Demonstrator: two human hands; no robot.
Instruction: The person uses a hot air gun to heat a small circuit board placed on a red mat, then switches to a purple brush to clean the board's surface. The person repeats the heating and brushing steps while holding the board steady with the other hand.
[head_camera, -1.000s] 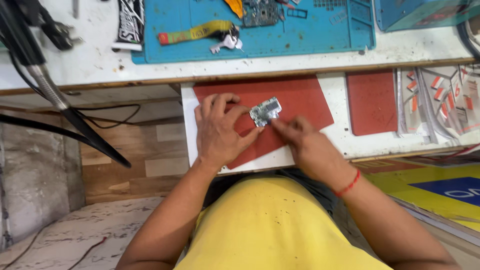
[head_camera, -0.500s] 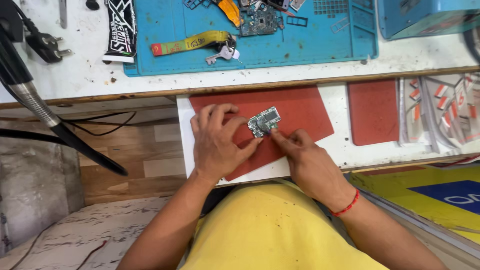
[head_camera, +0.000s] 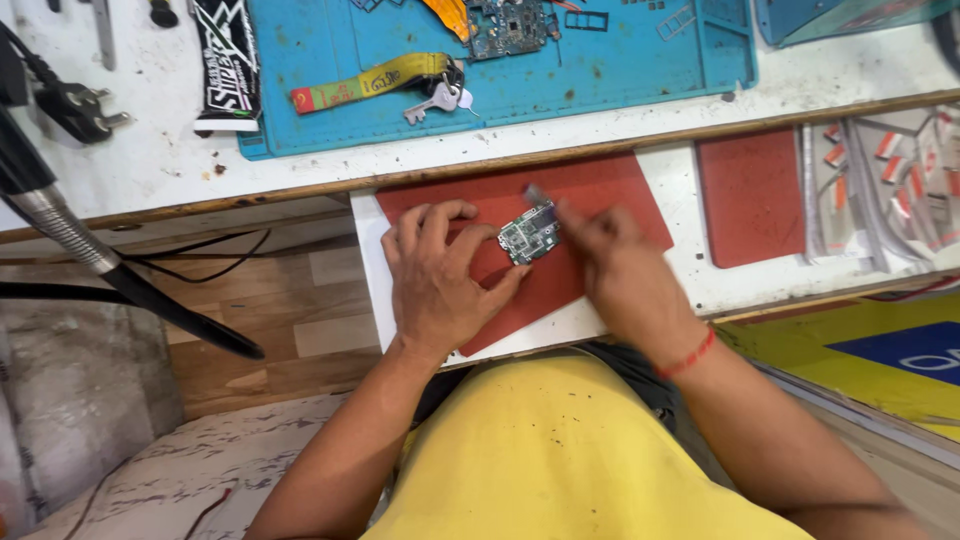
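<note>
Overhead, at the back of the white bench (head_camera: 620, 120), a black packet with white lettering (head_camera: 226, 62) lies just left of a blue work mat (head_camera: 600, 70). A yellow strap with a red end (head_camera: 375, 80) lies on that mat, keys (head_camera: 437, 98) at its right end. A second, blue-green circuit board (head_camera: 508, 24) sits at the mat's top edge. Far right: clear sleeves of small red-and-white tabs (head_camera: 885, 175).

Left hand (head_camera: 437, 280): palm down on the large red mat (head_camera: 610, 195), fingers spread, thumb and forefinger tips touching the left edge of a small green circuit board (head_camera: 529, 234), pinning it flat. Right hand (head_camera: 615, 265): fingers bunched over the board's right side, blurred; a small grey tool tip (head_camera: 534, 192) shows above them. Whether that hand's fingers are clamped on the tool, I cannot tell. Red thread bracelet (head_camera: 688, 355) on the right wrist.

Board lies on the red mat, between both hands. A smaller red mat (head_camera: 752, 195) sits to the right. Black plug (head_camera: 82, 110) and a flexible metal arm (head_camera: 60, 225) at left; wood panelling (head_camera: 250, 300) below the bench.
</note>
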